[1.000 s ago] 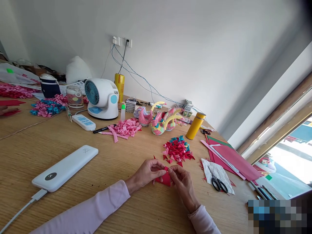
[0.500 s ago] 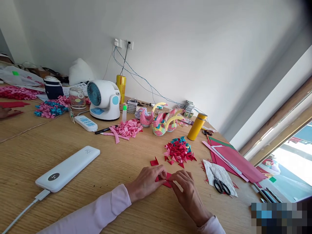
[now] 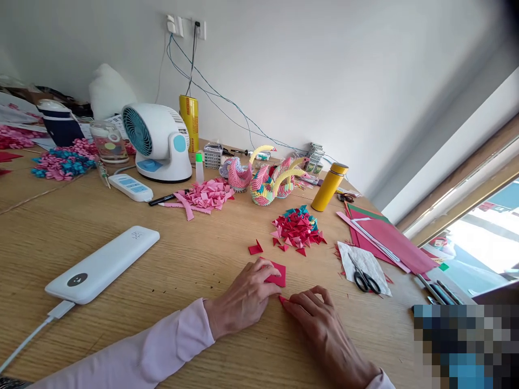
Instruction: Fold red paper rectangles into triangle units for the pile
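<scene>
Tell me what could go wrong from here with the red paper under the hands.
The left hand pins the red paper piece by one edge only, so it might skew while the right hand presses. The small folded red triangle lies loose nearby and could get swept off. The black-handled scissors sit close to the right hand.

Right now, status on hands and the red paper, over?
Left hand pressing red paper flat on table. Right hand at its near corner. Folded red triangle lies just beyond, apart.
</scene>
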The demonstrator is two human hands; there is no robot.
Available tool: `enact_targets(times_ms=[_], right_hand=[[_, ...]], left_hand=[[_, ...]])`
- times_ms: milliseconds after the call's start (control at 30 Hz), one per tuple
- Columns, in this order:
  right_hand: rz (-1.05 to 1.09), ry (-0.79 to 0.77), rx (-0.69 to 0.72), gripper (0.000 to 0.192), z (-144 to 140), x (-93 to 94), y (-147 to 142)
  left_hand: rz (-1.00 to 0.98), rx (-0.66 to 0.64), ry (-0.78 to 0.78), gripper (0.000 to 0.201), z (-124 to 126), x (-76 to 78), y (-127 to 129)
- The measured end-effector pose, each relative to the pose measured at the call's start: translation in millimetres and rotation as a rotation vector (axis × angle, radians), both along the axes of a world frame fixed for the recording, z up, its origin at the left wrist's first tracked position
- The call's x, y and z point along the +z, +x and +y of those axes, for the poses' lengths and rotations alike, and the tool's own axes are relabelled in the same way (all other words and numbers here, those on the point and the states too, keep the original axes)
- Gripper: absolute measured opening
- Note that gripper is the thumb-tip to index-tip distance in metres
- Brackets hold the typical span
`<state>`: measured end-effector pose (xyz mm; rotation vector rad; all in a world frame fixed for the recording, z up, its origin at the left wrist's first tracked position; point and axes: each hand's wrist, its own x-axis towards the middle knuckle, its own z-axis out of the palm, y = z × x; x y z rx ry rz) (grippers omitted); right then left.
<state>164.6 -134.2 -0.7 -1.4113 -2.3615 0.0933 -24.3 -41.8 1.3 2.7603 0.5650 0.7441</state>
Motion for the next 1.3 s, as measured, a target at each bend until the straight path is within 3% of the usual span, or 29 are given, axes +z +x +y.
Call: enact_targets(times_ms=[267,467,667,933,1067,1300], right_hand=[[-0.046,0.047,0.031,0.026,-5,9.3,-3],[-0.085,0.359,0.056,0.031,7,-11.8,1],[-0.283,0.481,0.03,0.026,15,-27.2,0],[-0.29,0.566,0.027,0.033,21,-19.2,-7],[-0.285,0.603,0.051,0.037,25,-22.7,-5],[-0.35,0.535,0.088,0.03,26,-22.4,4]], left_hand=[[0.08,-0.023,0.189,0.016,-6,-4.4,2],[0.145,0.007,0.334,0.018,-12,-10.0,1],[0.194,0.016,0.29,0.018,-17,-5.9,1],[0.195,0.04,0.137,0.022,-22,4.9,0],[0.154,0.043,0.097,0.019,-21,1.2,1],[0.022,0.058,0.061,0.013,-11,-8.3,2]])
